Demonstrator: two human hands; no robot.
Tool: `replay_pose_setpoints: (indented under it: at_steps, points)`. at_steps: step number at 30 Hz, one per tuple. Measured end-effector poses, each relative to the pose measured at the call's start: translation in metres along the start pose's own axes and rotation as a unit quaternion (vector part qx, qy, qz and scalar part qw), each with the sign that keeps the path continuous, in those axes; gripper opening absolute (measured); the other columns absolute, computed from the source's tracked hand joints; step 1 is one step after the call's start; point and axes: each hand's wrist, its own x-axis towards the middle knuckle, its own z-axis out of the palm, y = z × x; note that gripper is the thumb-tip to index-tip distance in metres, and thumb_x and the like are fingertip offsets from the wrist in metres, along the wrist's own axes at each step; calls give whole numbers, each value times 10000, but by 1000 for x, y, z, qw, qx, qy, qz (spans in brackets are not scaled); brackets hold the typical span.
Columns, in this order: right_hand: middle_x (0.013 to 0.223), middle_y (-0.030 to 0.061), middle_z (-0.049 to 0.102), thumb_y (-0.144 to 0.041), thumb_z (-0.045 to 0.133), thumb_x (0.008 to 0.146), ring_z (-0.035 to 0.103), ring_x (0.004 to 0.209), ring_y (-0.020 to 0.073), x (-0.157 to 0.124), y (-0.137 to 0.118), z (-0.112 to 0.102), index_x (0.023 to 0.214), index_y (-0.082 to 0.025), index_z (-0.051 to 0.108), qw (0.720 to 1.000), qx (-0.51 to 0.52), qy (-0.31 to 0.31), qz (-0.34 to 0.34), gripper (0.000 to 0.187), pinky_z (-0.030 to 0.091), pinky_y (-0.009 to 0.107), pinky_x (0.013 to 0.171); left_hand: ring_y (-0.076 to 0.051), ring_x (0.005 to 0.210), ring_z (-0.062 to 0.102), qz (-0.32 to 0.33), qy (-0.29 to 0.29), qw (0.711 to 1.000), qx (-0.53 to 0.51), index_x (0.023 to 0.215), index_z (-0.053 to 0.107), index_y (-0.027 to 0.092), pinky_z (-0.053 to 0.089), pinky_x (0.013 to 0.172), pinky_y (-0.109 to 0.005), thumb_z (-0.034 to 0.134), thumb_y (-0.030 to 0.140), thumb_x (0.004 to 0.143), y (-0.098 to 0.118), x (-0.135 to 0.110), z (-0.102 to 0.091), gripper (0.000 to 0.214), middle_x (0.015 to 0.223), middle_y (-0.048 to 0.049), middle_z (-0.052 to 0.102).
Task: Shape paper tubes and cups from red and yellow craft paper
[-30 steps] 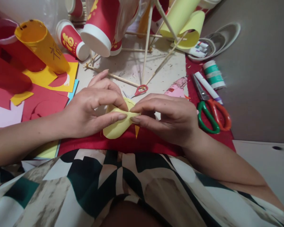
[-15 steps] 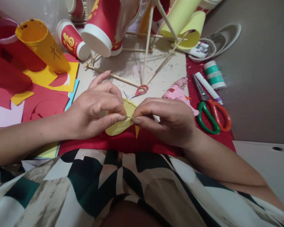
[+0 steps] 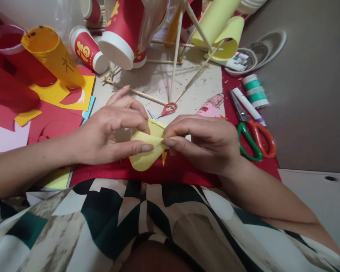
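Note:
Between my two hands is a pale yellow piece of paper (image 3: 143,160), bent over so that a rounded flap hangs toward me. My left hand (image 3: 116,130) holds it at the left, thumb on the near face and a finger behind the edge. With thumb and fingers pinched, my right hand (image 3: 202,141) grips its right end. Small red-handled scissors (image 3: 169,108) lie just beyond the paper. A small orange-yellow scrap (image 3: 164,158) shows beneath the hands on the red cloth (image 3: 102,172).
Large scissors (image 3: 251,132), a white marker (image 3: 249,106) and a pink glue gun (image 3: 211,107) lie at the right. A stick frame (image 3: 174,60) stands beyond my hands, near red paper cups (image 3: 83,49). Paper tubes (image 3: 53,56) and scraps (image 3: 62,124) crowd the left.
The yellow paper has turned so more of its near face shows, with a fold edge along the top. My right hand has shifted slightly right; my left thumb now lies flatter on the paper.

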Motion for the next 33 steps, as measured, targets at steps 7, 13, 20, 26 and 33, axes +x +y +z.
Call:
replay_pose_setpoints:
  at_steps: [7, 13, 20, 26, 33]
  points:
    - [812, 22, 768, -166, 732, 901, 670, 640, 93, -2, 4, 2, 921, -173, 723, 999, -28, 24, 14, 23, 526, 188, 589, -168, 936, 693, -14, 32, 999, 1, 995, 688, 246, 271, 1264, -474, 690, 355, 917, -2, 0, 0, 134, 939, 7, 719]
    - [816, 1, 771, -166, 723, 910, 696, 667, 106, -3, 2, 9, 907, -224, 712, 999, -32, 12, 6, 58, 558, 199, 612, -156, 900, 685, -3, 38, 999, -2, 978, 655, 212, 269, 1261, -507, 719, 359, 904, -1, 0, 7, 177, 899, 4, 699]
    - [681, -37, 685, -158, 677, 938, 612, 573, 71, 1, -2, 1, 826, -192, 682, 999, -42, 10, 29, 117, 485, 179, 558, -166, 899, 703, -19, 51, 998, -19, 960, 648, 230, 306, 1260, -516, 719, 401, 902, -4, 0, 3, 194, 941, 8, 727]
    - [778, 3, 734, -176, 745, 889, 601, 571, 86, -2, -2, 5, 895, -181, 717, 998, -36, 37, 42, 29, 473, 211, 527, -157, 895, 698, -8, 64, 998, -14, 966, 620, 242, 315, 1257, -509, 691, 374, 928, -2, -1, 8, 155, 926, 12, 717]
    - [704, -8, 690, -154, 704, 920, 624, 620, 124, -1, -2, 7, 827, -221, 679, 999, -6, 25, 34, 117, 492, 262, 578, -139, 889, 692, 22, 74, 997, 8, 958, 615, 242, 298, 1262, -518, 653, 324, 957, 1, -4, 12, 91, 909, 21, 708]
